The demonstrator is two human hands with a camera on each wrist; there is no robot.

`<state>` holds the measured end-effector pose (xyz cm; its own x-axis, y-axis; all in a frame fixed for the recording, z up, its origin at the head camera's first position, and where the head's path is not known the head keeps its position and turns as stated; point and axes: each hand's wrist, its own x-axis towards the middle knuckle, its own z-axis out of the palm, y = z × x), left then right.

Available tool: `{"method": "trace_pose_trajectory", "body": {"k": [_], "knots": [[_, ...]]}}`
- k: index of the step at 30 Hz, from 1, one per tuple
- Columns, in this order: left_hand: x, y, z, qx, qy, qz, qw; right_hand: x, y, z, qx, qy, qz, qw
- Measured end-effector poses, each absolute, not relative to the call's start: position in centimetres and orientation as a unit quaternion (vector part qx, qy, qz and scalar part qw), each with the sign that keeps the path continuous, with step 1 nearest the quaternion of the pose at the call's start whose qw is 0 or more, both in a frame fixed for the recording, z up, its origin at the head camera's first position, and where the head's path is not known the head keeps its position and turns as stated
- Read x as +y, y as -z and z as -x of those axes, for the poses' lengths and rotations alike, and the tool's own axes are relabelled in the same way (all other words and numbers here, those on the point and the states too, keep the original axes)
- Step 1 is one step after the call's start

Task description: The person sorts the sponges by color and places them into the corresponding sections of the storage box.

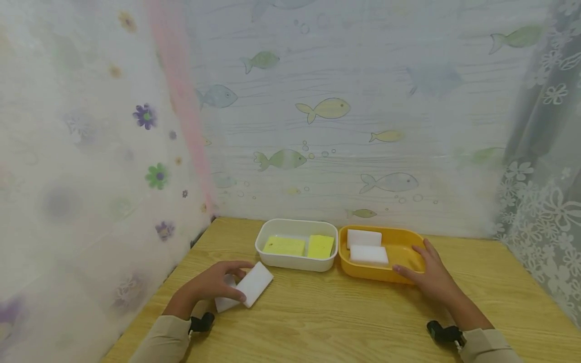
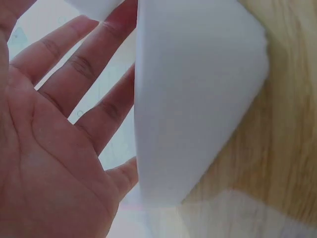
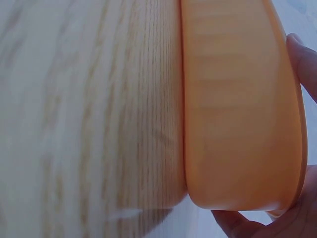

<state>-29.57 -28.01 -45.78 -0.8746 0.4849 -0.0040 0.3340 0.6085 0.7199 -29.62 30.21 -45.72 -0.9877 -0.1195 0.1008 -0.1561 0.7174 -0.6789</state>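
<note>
My left hand [image 1: 218, 283] pinches a white sponge block [image 1: 256, 283] between thumb and fingers, tilted above the table. A second white sponge block [image 1: 225, 301] sits under that hand, partly covered by the fingers and the first block. The left wrist view shows one white block [image 2: 193, 99] large beside the fingers and part of another [image 2: 96, 6] at the top. My right hand [image 1: 431, 272] grips the right end of an orange tray [image 1: 372, 273], thumb at its front rim. Two white sponge blocks [image 1: 369, 255] lie in the tray's left part.
A white tray [image 1: 295, 262] stands directly left of the orange one, with two yellow sponge blocks [image 1: 284, 246] in it. Both trays are on a wood-grain table [image 1: 317, 322], near its back edge. A curtain with fish prints [image 1: 336, 151] hangs behind, and a flowered one [image 1: 91, 201] at the left.
</note>
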Motion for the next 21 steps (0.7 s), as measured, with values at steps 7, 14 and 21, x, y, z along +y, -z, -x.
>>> {"method": "trace_pose_trajectory", "body": {"k": [7, 14, 21], "knots": [[-27.6, 44.9, 29.3, 0.893, -0.374, -0.23, 0.096, 30.2, 45.7, 29.6, -0.927, -0.367, -0.077, 0.026], [-26.7, 43.6, 29.4, 0.875, -0.401, -0.259, 0.085, 30.3, 45.8, 29.7, -0.929, -0.36, -0.077, 0.03], [-25.4, 42.6, 29.8, 0.865, -0.411, -0.28, 0.069, 30.3, 45.9, 29.7, -0.928, -0.364, -0.079, 0.03]]}}
